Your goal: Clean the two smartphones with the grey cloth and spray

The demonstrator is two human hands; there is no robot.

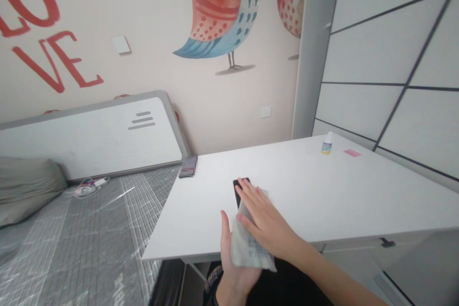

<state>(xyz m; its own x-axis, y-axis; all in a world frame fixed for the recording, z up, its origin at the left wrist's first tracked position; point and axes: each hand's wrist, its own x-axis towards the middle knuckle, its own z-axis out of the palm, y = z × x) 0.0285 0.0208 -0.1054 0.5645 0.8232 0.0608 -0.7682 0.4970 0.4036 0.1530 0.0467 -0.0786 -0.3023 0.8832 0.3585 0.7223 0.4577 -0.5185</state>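
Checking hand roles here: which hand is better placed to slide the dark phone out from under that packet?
Right, probably. The right hand lies flat on the packet, fingertips nearly at the dark phone. The left hand is under the packet at the desk edge, holding it.

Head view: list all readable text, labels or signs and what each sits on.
"VE": large red letters on the wall, with what looks like "O" above, cut off at the frame edge.
Small bottle: label too small to read.
Packet held in left hand under right hand: print blurred.
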